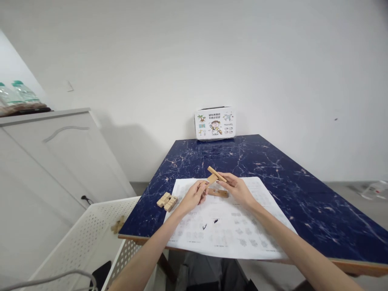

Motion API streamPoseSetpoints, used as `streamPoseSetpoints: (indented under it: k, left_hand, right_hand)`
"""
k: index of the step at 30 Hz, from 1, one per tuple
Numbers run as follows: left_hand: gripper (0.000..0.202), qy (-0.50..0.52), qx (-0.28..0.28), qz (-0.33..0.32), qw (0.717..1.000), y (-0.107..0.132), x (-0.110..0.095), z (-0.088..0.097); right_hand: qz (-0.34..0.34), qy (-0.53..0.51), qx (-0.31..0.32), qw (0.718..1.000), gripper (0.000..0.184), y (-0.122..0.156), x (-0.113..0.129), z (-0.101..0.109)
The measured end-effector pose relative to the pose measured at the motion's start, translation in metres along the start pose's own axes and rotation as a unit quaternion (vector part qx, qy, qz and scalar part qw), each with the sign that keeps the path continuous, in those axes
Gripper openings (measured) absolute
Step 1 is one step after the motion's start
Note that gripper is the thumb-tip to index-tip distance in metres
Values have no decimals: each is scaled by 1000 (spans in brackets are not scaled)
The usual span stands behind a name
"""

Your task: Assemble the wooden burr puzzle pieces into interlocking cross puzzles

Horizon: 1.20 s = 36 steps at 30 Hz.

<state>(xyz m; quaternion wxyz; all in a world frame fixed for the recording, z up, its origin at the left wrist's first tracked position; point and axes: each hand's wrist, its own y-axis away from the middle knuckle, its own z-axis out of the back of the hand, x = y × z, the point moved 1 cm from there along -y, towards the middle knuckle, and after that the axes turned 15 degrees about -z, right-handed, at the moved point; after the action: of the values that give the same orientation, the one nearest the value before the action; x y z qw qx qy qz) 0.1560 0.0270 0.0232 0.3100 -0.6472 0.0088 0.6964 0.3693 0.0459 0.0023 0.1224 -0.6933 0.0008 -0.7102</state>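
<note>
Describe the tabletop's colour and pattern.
Dark blue tabletop, white marble-like veining; shows best in the head view.

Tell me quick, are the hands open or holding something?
Left hand: closed, holding a flat light-brown wooden piece.
Right hand: closed, holding a slim light-brown wooden bar.

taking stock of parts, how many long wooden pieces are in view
3: one long piece in the left hand, another long piece in the right hand, a third long piece lower, between them. More may hide behind the hands or in the white basket.
</note>
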Motion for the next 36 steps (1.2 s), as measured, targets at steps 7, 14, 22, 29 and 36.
streamPoseSetpoints:
  k: [7,14,22,29,36]
  left_hand:
    - [46,17,-1,3,1000,-1,0,-1]
    - [49,50,-5,14,999,-2,2,2]
    - [52,84,-43,24,995,-4,10,4]
    - [51,109,-41,31,993,-3,13,5]
    - [47,116,-26,36,992,-3,13,5]
  right_hand:
    - [9,18,-11,1000,45,-2,-7,-3]
    - [11,59,-38,997,41,1,-3,-2]
    - [6,150,-57,987,50,8,0,-11]
    - [18,152,-38,988,53,12,4,-14]
    - [17,167,-31,985,53,14,7,-13]
